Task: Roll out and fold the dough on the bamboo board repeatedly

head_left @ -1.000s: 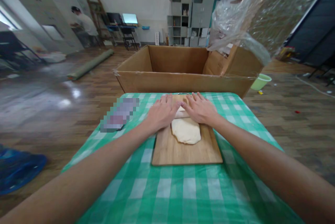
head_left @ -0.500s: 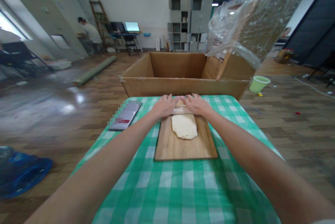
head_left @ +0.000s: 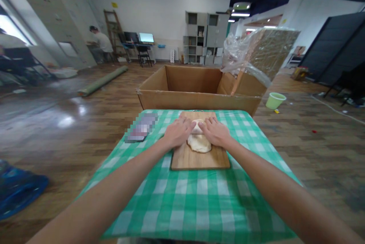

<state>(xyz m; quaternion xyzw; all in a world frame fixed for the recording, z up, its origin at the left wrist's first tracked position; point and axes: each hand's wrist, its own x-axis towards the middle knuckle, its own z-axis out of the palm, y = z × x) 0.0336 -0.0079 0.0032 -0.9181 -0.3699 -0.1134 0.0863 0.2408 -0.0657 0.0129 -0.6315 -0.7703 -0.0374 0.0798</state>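
Note:
My left hand (head_left: 179, 130) and my right hand (head_left: 214, 130) press on a pale rolling pin (head_left: 196, 127), one at each end, with the thumbs near its middle. Their palms and fingers cover both ends of the pin. Under and in front of it lies a flattened piece of off-white dough (head_left: 200, 145) with an uneven edge. The dough rests on a wooden cutting board (head_left: 199, 163), whose metal handle shows at the far end. A green and white checked tablecloth (head_left: 182, 198) lies beneath the board.
To the left of the board lies a blurred-out flat device (head_left: 142, 128). Beyond the table's far edge stands a big open cardboard box (head_left: 196, 101). On the floor are a light green bucket (head_left: 275, 100), a blue plastic bag (head_left: 21, 189) and a rolled mat (head_left: 104, 80). People sit far left.
Both hands have drawn the rolling pin back toward me, from the dough's far edge onto the dough. The camera view has tipped up slightly.

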